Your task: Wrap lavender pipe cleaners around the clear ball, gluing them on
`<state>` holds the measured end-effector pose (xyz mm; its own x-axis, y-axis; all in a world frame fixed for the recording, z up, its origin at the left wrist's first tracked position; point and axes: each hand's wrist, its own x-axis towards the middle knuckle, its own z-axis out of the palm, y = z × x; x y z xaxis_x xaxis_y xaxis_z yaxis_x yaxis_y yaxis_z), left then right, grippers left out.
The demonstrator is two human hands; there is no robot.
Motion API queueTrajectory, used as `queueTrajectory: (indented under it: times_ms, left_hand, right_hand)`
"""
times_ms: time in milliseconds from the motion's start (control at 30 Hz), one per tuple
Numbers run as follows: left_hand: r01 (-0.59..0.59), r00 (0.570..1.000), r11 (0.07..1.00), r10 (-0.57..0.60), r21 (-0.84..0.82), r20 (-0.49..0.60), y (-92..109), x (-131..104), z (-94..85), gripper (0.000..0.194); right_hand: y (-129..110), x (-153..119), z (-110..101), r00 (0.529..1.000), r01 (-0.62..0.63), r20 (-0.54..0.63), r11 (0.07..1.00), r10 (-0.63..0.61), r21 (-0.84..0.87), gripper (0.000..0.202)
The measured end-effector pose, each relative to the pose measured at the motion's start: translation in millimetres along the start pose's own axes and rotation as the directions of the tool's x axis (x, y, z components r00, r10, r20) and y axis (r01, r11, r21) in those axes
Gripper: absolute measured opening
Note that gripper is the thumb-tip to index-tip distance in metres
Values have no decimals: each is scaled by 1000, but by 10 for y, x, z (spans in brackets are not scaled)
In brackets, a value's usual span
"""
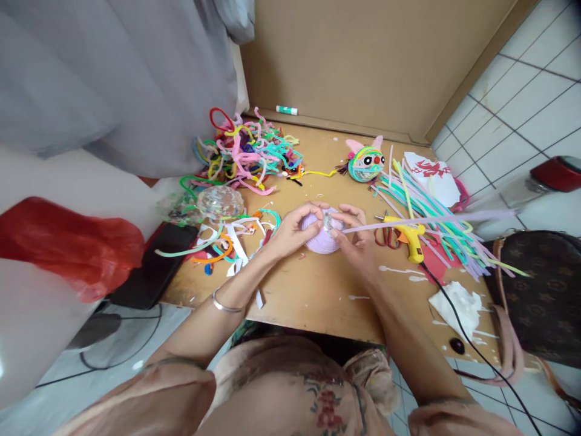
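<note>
Near the middle of the table is a round ball [320,245] wrapped in lilac pipe cleaner, with a clear, shiny patch showing on top. My left hand [297,229] grips it from the left, thumb and fingers closed at the clear patch. On its right side, my right hand [358,239] pinches a long lilac pipe cleaner [422,219] against the ball. The strand's free end stretches far to the right, over the yellow glue gun [411,237]. Red-handled scissors [387,237] lie partly hidden by the glue gun.
A decorated ball with eyes and pink ears [367,163] stands at the back. Straight pipe cleaners [447,227] lie right, tangled ones [247,148] back left. Paper scraps [240,239], a clear plastic ball [221,201], a glue stick [287,110], tissue [456,309] and a brown bag [540,297] surround my hands.
</note>
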<state>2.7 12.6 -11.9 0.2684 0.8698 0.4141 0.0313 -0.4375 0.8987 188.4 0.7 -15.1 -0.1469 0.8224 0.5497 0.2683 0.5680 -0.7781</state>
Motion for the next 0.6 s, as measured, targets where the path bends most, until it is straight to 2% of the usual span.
queueTrajectory:
  times_ms: [200, 333, 600]
  left_hand:
    - [-25, 1000, 997, 24, -68, -14, -83, -14, 16, 31]
    - [-41, 999, 996, 40, -75, -9, -101, -15, 17, 32]
    - [-34, 999, 998, 34, -50, -4, -82, -14, 16, 30]
  right_hand:
    - [18, -1, -36, 996, -50, 75, 998, 53, -44, 44]
    - [10, -12, -9, 990, -44, 131, 993, 58, -111, 42]
    - [15, 1, 45, 990, -3, 141, 984, 29, -180, 41]
